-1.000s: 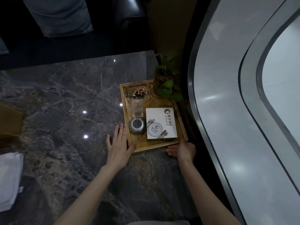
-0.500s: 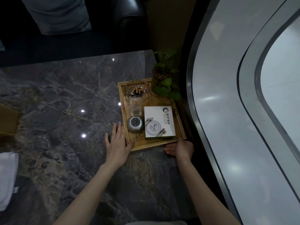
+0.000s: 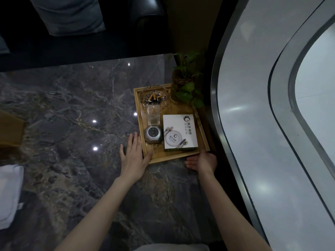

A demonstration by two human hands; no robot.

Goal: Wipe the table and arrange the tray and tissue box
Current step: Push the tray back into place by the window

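A wooden tray sits at the marble table's far right edge. It carries a white tissue box, a glass ashtray with butts, a clear holder and a small grey round device. My left hand lies flat on the table against the tray's near-left corner, fingers together and thumb touching the rim. My right hand cups the near-right corner, its fingers curled below the front edge.
A potted plant stands at the tray's far right corner. A white cloth lies at the table's left edge, with a brown box-like object above it. A dark sofa and cushion lie beyond the table; a curved grey ledge runs along the right.
Both hands stay at the tray's near corners and the tray keeps its place. Only the view has shifted slightly.
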